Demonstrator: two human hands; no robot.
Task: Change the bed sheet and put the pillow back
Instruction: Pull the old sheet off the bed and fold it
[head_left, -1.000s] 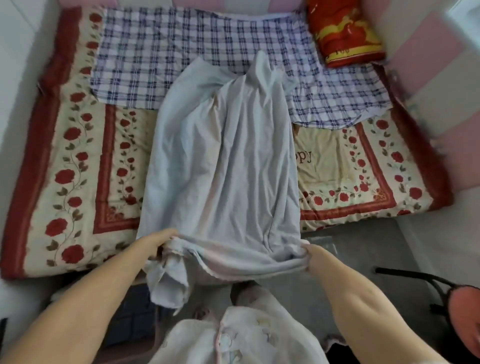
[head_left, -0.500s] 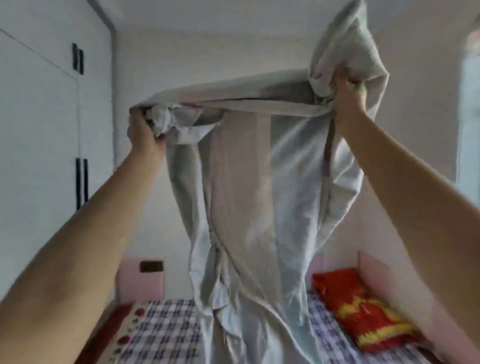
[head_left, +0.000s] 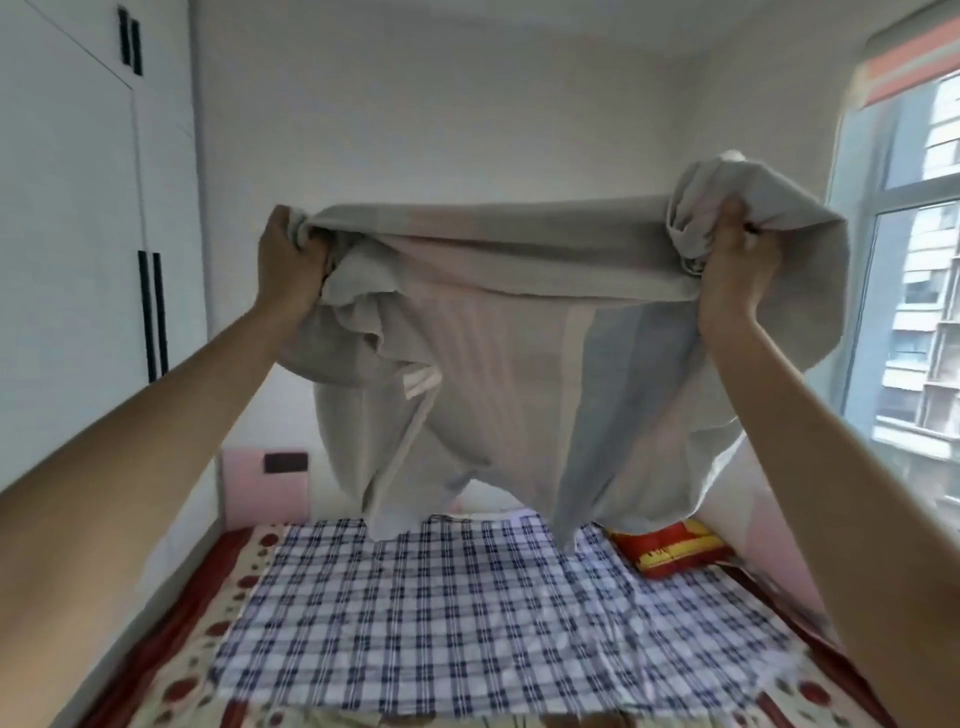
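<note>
Two hands up high and well apart! The left hand (head_left: 288, 254) is fisted round one bunched end of the grey sheet (head_left: 498, 374), and the right hand (head_left: 737, 265) is clenched on the other end. The sheet billows in the air between them, hanging clear above the checked cloth (head_left: 467, 613) on the bed (head_left: 192, 670). The red pillow (head_left: 670, 551) lies at the bed's far right corner, partly behind the sheet's hem.

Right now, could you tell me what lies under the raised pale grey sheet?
A blue-and-white checked cloth spread over a red floral quilt. The pale grey sheet, gripped by the left hand and right hand, hides part of the red-and-yellow pillow.
</note>
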